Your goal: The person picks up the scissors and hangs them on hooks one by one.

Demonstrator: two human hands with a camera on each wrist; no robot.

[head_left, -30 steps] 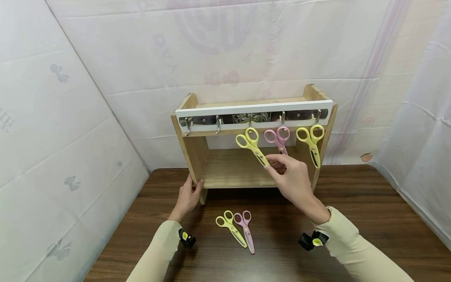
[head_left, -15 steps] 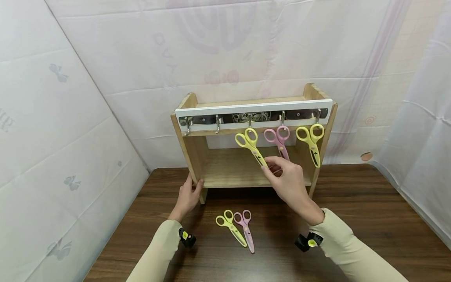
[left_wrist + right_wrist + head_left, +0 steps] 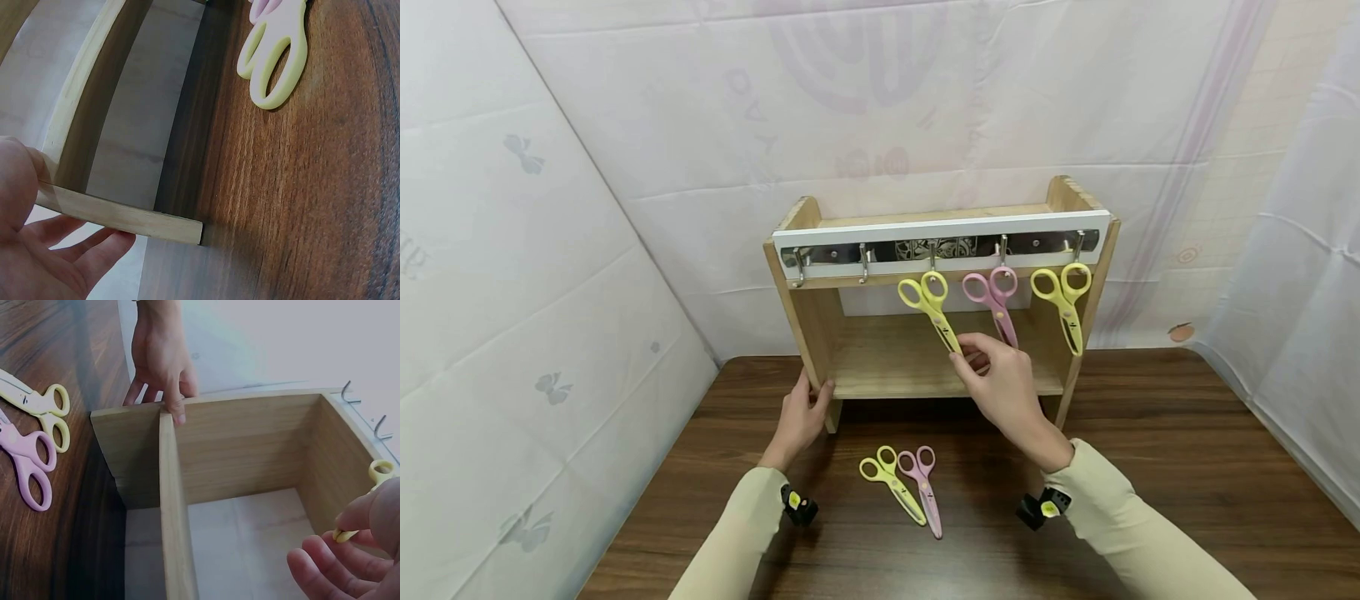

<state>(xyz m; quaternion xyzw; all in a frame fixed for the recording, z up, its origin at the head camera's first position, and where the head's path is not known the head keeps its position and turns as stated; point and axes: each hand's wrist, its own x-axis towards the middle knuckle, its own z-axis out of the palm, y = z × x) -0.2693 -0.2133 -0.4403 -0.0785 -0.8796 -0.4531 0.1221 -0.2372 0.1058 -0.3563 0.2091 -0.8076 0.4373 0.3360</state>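
Note:
My right hand (image 3: 1000,379) pinches the blade end of yellow scissors (image 3: 934,312), whose right finger loop overlaps the middle hook (image 3: 932,257) of the rack. Pink scissors (image 3: 997,304) hang from the hook to the right, and another yellow pair hangs on the far right hook (image 3: 1078,243). My left hand (image 3: 797,421) grips the left side panel of the wooden shelf (image 3: 895,367), thumb inside and fingers outside, as the left wrist view also shows. Yellow scissors (image 3: 892,486) and pink scissors (image 3: 922,492) lie side by side on the table before the shelf.
The white hook rack (image 3: 880,223) runs across the shelf's upper front; its two left hooks (image 3: 863,263) bear nothing. The dark wooden table (image 3: 1187,467) extends to both sides. Printed white cloth (image 3: 700,100) hangs behind and at both sides.
My right hand has shifted left and slightly down, swinging the yellow scissors' blades toward upright while their loops stay near the middle hook. My left hand stays on the panel.

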